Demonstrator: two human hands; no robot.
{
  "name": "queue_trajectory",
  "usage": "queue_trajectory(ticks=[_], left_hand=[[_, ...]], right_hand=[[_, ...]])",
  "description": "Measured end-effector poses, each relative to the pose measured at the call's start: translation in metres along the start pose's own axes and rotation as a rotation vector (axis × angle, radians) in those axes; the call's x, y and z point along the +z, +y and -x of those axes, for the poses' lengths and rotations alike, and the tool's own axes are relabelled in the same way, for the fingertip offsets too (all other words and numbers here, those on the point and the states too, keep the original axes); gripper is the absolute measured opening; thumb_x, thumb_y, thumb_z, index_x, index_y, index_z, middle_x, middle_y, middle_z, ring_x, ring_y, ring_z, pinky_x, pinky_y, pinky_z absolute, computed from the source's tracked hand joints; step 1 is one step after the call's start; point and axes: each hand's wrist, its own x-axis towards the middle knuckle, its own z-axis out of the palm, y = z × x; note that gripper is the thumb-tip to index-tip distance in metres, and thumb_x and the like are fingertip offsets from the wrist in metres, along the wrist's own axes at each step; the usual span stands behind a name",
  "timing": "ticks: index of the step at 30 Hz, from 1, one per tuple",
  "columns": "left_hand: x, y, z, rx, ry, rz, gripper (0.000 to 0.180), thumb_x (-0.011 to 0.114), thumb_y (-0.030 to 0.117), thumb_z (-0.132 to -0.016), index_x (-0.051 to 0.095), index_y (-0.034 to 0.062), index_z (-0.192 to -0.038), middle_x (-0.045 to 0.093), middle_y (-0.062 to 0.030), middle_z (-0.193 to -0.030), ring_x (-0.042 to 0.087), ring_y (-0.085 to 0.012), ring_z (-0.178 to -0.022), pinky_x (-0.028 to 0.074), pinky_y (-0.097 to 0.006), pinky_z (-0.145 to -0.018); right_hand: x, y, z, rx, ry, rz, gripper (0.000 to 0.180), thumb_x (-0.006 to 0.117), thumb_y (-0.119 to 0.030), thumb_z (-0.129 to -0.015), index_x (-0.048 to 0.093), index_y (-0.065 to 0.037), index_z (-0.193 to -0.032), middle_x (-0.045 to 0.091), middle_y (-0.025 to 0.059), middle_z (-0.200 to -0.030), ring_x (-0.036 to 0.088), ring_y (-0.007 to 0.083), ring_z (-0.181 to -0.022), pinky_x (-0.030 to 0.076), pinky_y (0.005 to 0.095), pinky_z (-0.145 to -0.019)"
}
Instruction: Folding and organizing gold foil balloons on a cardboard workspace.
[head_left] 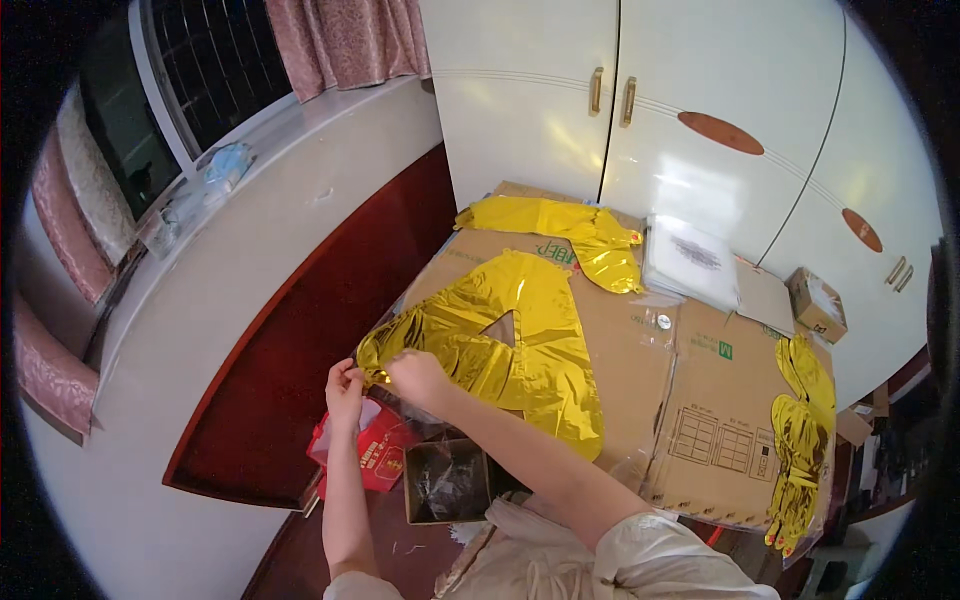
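Note:
A flat gold foil balloon [545, 350], shaped like a letter A, lies on the cardboard-covered table [625, 370]. My left hand [345, 390] pinches the edge of its lower left leg, just past the table's near left edge. Close beside it, my right hand [418, 380] is closed at the same leg, its fingertips turned away from view. Whether anything small is between the right fingers is hidden. The foil is creased around both hands.
Another gold foil balloon [540, 215] lies at the back, and more gold foil [800, 450] along the right edge. Clear plastic bags [690, 262] and a small cardboard box [818, 303] stand near the white wardrobe [720, 60]. Below my hands are a red bag [375, 450] and an open box [448, 480].

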Motion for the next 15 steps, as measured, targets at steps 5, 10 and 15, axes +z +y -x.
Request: queue_trajectory(ticks=[5,10,15], left_hand=[[0.011,0.022,0.013,0.501,0.113,-0.539,0.022,0.058,0.002,-0.087,0.059,0.0012,-0.108,0.063,-0.0107,-0.100,0.060,-0.0207,-0.094,0.048,-0.033,-0.081],[0.038,0.073,0.029,0.802,-0.012,-0.662,0.013,0.062,0.007,-0.083,0.064,0.0044,-0.096,0.064,-0.0110,-0.098,0.058,-0.0294,-0.098,0.043,-0.040,-0.087],[0.040,0.073,0.032,0.849,-0.063,-0.997,0.014,0.063,0.016,-0.083,0.065,0.0074,-0.093,0.063,-0.0097,-0.102,0.056,-0.0278,-0.102,0.039,-0.042,-0.090]], right_hand=[[0.005,0.018,-0.002,0.257,0.075,-0.405,0.020,0.071,-0.027,-0.075,0.071,-0.008,-0.080,0.067,0.0151,-0.075,0.066,0.0329,-0.073,0.052,0.0413,-0.066],[0.003,0.024,-0.002,0.328,0.143,-0.541,0.020,0.075,-0.024,-0.070,0.070,-0.006,-0.078,0.067,0.0143,-0.076,0.066,0.0334,-0.072,0.052,0.0416,-0.067],[0.007,0.031,-0.004,0.323,0.143,-0.659,0.022,0.079,-0.022,-0.068,0.069,-0.004,-0.076,0.067,0.0145,-0.077,0.066,0.0301,-0.070,0.051,0.0389,-0.064]])
